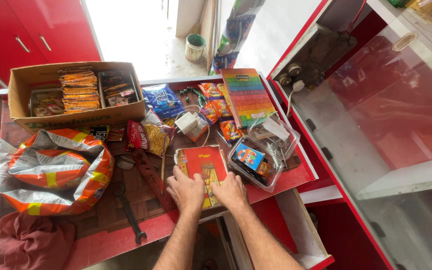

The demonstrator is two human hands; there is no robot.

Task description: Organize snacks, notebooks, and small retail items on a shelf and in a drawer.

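Both hands rest on a red box of packets lying at the near edge of the red counter, so the work in hand looks barely begun; the box is still flat on the counter, not lifted, and its top seems open with yellow packets showing inside, though whether any have been taken out I cannot tell; the goods around it look only partly sorted, with a cardboard box at the far left already filled with rows of orange and dark packets, while loose snack packets, a blue packet and a red packet lie scattered in the middle; the left hand lies palm down on the box's near left part, fingers spread a little and bent over the cover, pressing rather than gripping; the right hand lies just beside it on the near right corner, fingers curled loosely over the edge, closed on nothing; both forearms reach up from below, close together and nearly parallel; a clear plastic tub stands just right of the red box, a spanner lies to its left, and a big orange and silver sack fills the left side.
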